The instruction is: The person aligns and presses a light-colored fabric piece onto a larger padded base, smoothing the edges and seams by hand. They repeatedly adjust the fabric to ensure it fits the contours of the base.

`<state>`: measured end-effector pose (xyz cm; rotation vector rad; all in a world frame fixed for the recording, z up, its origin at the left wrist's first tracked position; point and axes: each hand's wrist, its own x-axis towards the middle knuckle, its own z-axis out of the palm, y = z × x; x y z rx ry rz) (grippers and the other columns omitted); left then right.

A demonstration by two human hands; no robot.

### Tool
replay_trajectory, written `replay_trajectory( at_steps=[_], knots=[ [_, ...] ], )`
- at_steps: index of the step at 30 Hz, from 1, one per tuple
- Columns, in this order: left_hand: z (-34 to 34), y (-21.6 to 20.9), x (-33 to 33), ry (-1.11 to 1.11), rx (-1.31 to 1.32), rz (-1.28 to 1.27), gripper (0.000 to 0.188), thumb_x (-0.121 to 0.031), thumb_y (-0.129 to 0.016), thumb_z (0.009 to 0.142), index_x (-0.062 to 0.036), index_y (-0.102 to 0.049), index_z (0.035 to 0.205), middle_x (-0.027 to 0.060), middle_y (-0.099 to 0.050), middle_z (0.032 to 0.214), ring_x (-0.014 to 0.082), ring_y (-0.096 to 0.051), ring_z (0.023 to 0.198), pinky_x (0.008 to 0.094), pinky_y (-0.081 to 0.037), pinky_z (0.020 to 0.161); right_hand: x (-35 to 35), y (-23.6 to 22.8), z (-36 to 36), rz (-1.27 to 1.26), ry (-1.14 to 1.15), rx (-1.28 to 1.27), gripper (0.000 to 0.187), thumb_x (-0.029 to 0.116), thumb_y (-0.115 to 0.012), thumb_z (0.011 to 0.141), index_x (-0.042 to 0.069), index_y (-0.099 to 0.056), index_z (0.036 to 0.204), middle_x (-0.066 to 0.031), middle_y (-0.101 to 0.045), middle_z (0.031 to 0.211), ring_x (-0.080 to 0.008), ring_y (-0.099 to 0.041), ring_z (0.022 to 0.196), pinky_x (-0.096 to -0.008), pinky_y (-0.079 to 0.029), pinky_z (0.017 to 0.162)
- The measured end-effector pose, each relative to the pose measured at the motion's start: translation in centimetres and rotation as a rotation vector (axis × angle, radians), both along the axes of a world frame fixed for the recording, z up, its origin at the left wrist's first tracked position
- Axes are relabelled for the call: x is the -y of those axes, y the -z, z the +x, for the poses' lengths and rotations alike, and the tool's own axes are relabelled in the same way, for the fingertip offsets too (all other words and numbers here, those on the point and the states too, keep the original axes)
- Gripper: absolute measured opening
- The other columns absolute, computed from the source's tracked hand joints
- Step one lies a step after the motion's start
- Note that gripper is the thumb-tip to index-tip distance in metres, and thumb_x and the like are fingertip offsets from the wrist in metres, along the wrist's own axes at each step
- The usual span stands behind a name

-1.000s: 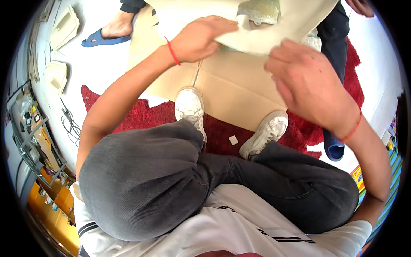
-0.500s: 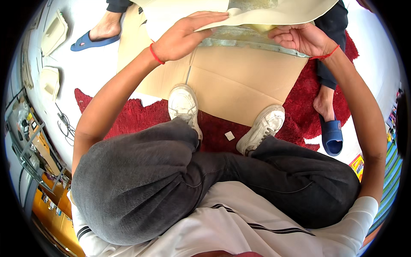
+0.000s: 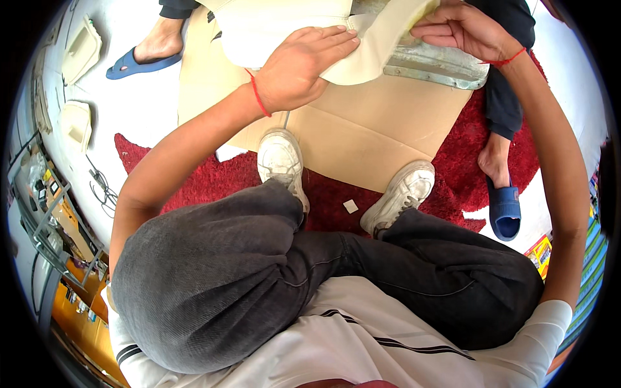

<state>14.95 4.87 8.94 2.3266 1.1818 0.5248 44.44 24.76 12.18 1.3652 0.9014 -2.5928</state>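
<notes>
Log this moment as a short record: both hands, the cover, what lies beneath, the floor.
Left hand: palm down on the cover, fingers spread little
Right hand: fingers at the cover's raised right end
Cover: cream, flexible sheet material, partly lifted
Beneath: dull greyish metal-looking panel, partly exposed
Floor: tan cardboard sheet, overlapping a dark red shaggy rug

The pliable upholstery sheet (image 3: 364,68) at upper centre is plain cream, yellowish along its turned edge; the flat metal panel (image 3: 436,63) right of it is mottled grey-green. Below lie plain tan cardboard (image 3: 362,132) and a deep red shaggy rug (image 3: 462,152). Lower frame: faded charcoal trousers (image 3: 200,271), white black-striped shirt (image 3: 278,359).
</notes>
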Motion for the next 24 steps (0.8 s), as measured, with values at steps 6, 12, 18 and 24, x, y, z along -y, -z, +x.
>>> replay_trajectory(
  at_steps=[6,12,18,24],
  knots=[
    [-0.6,1.7,0.6,-0.098,0.334,-0.103,0.063,0.012,-0.046,0.082,0.0001,-0.056,0.144,0.0191,-0.061,0.143,0.0356,-0.053,0.138,0.044,-0.038,0.117,-2.0,2.0,-1.9,-0.001,0.024,-0.026,0.025,-0.009,-0.052,0.095,-0.014,-0.062,0.118,-0.0218,-0.072,0.111,-0.027,-0.075,0.1,-0.0328,-0.063,0.093],
    [0.2,1.1,0.3,-0.143,0.39,-0.255,0.058,0.011,-0.042,0.088,0.0009,-0.056,0.144,0.0206,-0.061,0.142,0.0328,-0.054,0.137,0.04,-0.039,0.117,-1.9,3.2,-1.9,0.303,0.029,-0.011,0.025,-0.013,-0.062,0.088,-0.011,-0.066,0.112,-0.0195,-0.072,0.107,-0.0249,-0.074,0.096,-0.03,-0.063,0.09],
    [1.9,-1.2,0.2,-0.019,-0.157,0.07,0.079,0.009,-0.05,0.067,-0.0035,-0.056,0.145,0.0153,-0.057,0.149,0.0327,-0.047,0.144,0.0496,-0.034,0.12,0.0,6.0,0.1,0.459,0.11,-0.139,0.024,0.013,-0.065,0.101,0.001,-0.068,0.122,-0.0149,-0.074,0.116,-0.0244,-0.075,0.097,-0.038,-0.065,0.081],
    [1.4,0.1,0.7,0.007,-0.213,0.092,0.08,0.007,-0.052,0.067,-0.0033,-0.054,0.146,0.0132,-0.052,0.154,0.0295,-0.045,0.146,0.0491,-0.034,0.12,1.3,5.6,-0.5,0.326,0.033,-0.116,0.028,0.014,-0.063,0.102,0.001,-0.066,0.127,-0.0141,-0.074,0.118,-0.022,-0.074,0.102,-0.0347,-0.063,0.09]
  ],
)
